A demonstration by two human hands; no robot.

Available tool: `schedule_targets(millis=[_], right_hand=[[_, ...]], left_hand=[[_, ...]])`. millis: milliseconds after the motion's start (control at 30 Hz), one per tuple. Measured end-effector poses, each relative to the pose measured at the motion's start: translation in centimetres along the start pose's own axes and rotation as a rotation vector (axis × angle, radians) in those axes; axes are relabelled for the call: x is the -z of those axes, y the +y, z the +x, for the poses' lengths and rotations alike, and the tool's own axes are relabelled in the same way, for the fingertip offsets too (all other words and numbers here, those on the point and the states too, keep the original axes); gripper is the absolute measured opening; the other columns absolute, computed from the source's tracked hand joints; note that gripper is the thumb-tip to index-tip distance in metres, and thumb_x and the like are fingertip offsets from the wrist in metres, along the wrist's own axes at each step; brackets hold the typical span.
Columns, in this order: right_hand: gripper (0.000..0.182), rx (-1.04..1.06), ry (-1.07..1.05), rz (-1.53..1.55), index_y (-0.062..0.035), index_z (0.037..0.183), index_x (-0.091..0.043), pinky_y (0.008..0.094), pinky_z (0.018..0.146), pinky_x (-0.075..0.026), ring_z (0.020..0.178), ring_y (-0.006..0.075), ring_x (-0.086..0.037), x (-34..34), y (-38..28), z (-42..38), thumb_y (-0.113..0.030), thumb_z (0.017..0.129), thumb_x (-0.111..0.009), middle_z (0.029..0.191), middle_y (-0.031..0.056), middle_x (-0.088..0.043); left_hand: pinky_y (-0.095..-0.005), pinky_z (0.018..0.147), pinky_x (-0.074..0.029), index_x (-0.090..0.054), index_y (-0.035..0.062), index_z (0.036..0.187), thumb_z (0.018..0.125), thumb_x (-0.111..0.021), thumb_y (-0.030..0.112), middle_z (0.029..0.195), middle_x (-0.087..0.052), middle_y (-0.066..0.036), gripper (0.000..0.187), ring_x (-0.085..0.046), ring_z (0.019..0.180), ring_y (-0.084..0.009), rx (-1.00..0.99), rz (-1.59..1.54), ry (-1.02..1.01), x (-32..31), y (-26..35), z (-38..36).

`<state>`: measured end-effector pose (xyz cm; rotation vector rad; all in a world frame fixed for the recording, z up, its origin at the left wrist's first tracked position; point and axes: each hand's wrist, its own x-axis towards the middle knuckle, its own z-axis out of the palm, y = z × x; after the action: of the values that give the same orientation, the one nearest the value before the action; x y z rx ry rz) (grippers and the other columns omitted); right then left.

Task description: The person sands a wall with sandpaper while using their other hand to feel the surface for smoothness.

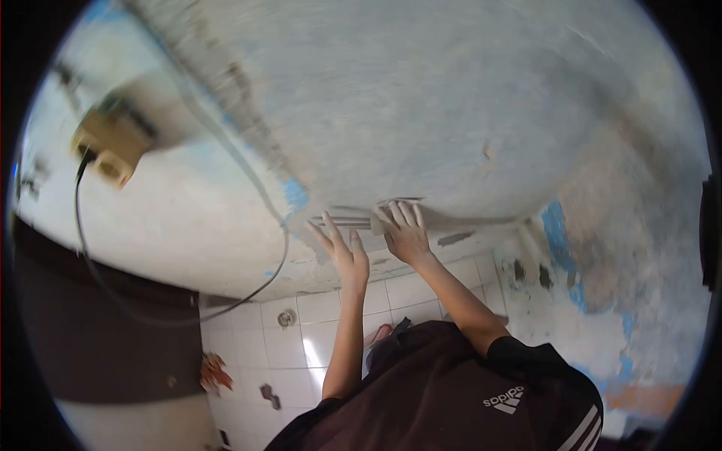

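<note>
My right hand (407, 237) presses a small grey-brown piece of sandpaper (378, 223) flat against the grey plastered wall (421, 113). Its fingers lie over the piece and hide part of it. To the left, my left hand (347, 259) has its fingers spread, close to or touching the same wall; contact cannot be made out. Between and behind the hands runs a dark horizontal groove (350, 222) with several parallel lines. Pale dust coats the fingertips of both hands.
A beige socket block (113, 146) with a plugged-in black cable (180, 323) hangs at the left. Below are white floor tiles (331, 338), a round drain (286, 319) and a reddish-brown leaf-like object (216, 372). Blue paint (556, 233) flakes from the right wall.
</note>
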<state>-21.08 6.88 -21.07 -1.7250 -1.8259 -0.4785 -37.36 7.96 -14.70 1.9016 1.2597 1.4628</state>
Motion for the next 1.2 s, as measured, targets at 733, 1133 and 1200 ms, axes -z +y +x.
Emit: schedule_targets(millis=[733,1133,1200], right_hand=[[0.066,-0.749,0.629,0.414,0.016,0.155,-0.014,0.054,0.124,-0.015,0.151,0.0535,-0.011,-0.2,7.4,-1.3,-0.027,0.108,-0.034,0.161,0.0398,-0.01],[0.07,-0.959,0.835,0.678,0.0109,0.158,-0.006,0.0531,0.125,-0.005,0.154,0.048,0.0,2.6,13.5,0.8,-0.031,0.11,-0.034,0.166,0.0326,-0.003],[0.07,-0.948,0.883,0.674,0.0108,0.158,-0.006,0.0514,0.125,-0.005,0.155,0.0468,0.0,4.5,18.7,0.5,-0.031,0.11,-0.035,0.166,0.0326,-0.002]], left_hand=[[-0.0772,0.112,-0.01,-0.034,0.0283,0.16,0.093,-0.068,0.035,0.168,-0.008,-0.027,0.076,-0.002,0.15,-0.0587,-0.982,0.56,-0.493,-14.4,18.0,7.1],[-0.0742,0.115,-0.013,-0.041,0.028,0.157,0.093,-0.068,0.036,0.169,-0.016,-0.017,0.069,-0.006,0.153,-0.0528,-1.051,0.638,-0.519,-17.3,21.6,7.7],[-0.0738,0.115,-0.013,-0.042,0.0281,0.156,0.093,-0.068,0.035,0.169,-0.016,-0.017,0.069,-0.006,0.153,-0.0527,-1.03,0.635,-0.531,-17.6,21.5,7.5]])
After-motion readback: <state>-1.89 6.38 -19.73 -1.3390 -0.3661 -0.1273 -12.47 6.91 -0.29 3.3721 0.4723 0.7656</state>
